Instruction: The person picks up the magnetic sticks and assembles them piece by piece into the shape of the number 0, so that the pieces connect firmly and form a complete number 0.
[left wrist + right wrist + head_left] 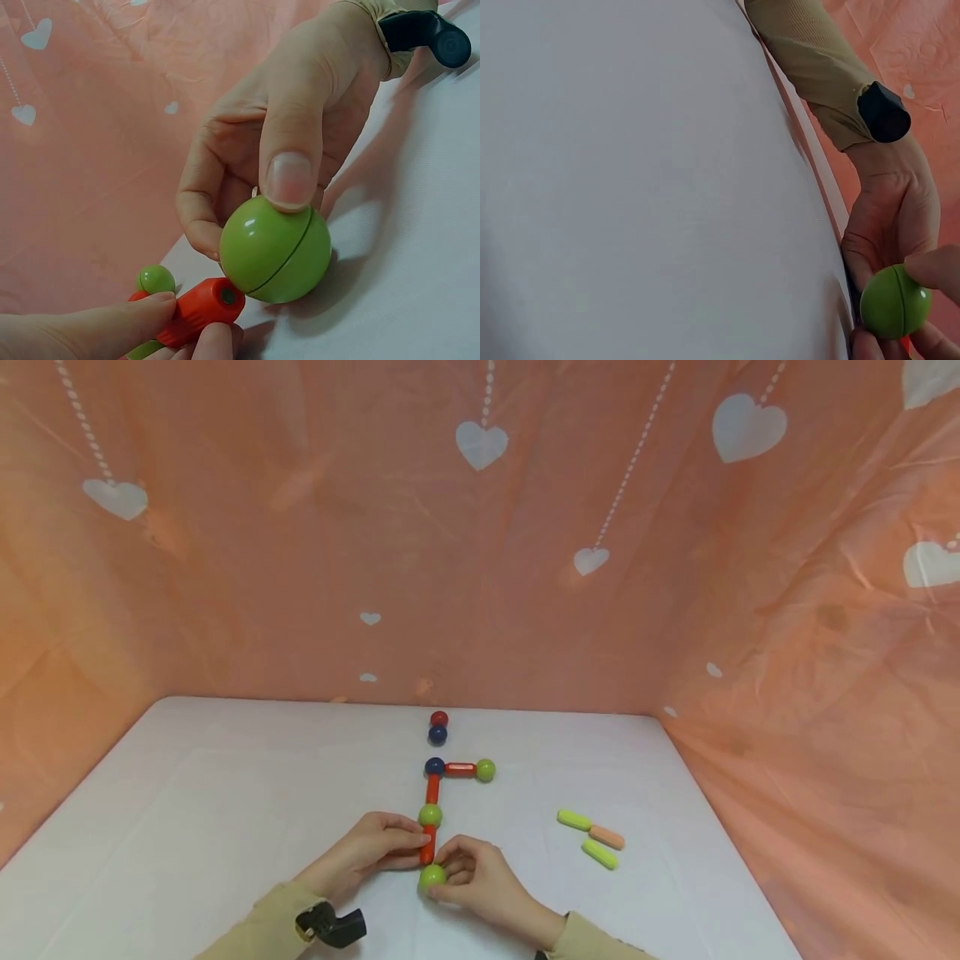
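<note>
My left hand (378,847) pinches a red rod (428,845) between thumb and fingers. The far end of that rod meets a green ball (430,815). In my right hand (483,881) is a larger-looking green ball (432,878), pinched by thumb and fingers right at the rod's near end. The left wrist view shows this green ball (276,249) beside the rod's end face, which has a dark round spot. Beyond the middle ball, another red rod (432,789) runs to a blue ball (435,767), from which a red rod (461,770) leads right to a green ball (485,770).
Farther back on the white table (247,777) a red ball (439,718) touches a blue ball (437,735). To the right lie two yellow-green rods (600,854) and an orange rod (606,837). An orange curtain (525,610) with white hearts surrounds the table.
</note>
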`<state>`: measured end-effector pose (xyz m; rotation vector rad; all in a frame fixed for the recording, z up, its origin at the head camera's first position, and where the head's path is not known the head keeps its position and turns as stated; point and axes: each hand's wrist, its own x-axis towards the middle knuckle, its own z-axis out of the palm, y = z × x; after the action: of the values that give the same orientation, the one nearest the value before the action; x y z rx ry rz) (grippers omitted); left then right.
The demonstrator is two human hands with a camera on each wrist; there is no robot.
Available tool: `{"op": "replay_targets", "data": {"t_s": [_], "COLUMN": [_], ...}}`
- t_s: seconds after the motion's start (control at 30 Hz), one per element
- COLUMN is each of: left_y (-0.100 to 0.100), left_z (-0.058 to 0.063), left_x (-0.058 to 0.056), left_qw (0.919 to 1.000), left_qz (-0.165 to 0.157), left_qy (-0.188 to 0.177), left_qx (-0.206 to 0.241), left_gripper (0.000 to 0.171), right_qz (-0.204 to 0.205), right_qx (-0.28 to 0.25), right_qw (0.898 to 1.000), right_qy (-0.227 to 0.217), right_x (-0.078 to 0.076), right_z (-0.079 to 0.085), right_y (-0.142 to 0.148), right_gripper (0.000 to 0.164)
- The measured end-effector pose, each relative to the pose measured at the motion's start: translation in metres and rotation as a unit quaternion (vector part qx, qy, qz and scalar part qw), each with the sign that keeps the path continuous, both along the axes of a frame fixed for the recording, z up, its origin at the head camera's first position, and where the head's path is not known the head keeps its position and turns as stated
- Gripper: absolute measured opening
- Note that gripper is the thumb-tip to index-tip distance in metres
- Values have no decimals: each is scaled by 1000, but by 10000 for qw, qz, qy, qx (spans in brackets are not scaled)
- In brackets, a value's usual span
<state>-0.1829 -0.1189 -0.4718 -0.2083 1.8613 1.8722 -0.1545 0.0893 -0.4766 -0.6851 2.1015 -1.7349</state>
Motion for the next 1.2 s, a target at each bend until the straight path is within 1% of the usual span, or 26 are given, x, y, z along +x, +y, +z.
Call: {"op": "replay_targets", "data": {"t_s": [0.27, 0.5, 0.67, 0.83, 1.07, 1.2], "left_y": [0, 1, 0, 0, 0, 0], "left_z": [-2, -2, -1, -1, -1, -4], "left_x": [0, 1, 2, 1, 1, 2], "left_qw": [9998, 9999, 9998, 9997, 9998, 9996], "left_qz": [16, 89, 44, 13, 64, 56], "left_qy": [151, 69, 154, 205, 175, 265], "left_qx": [151, 117, 154, 116, 8, 67], "left_gripper": [32, 32, 30, 30, 31, 31], "right_qz": [-119, -241, -340, -385, -361, -267], "right_qx": [54, 84, 106, 96, 137, 202], "right_qw": [9998, 9996, 9992, 9991, 9992, 9993], "right_qy": [140, 106, 176, 115, 138, 178], "right_x": [0, 2, 3, 4, 3, 4], "right_z": [-1, 0, -1, 1, 1, 2], "right_y": [-2, -5, -8, -9, -8, -7], "right_gripper": [28, 31, 33, 33, 31, 30]}}
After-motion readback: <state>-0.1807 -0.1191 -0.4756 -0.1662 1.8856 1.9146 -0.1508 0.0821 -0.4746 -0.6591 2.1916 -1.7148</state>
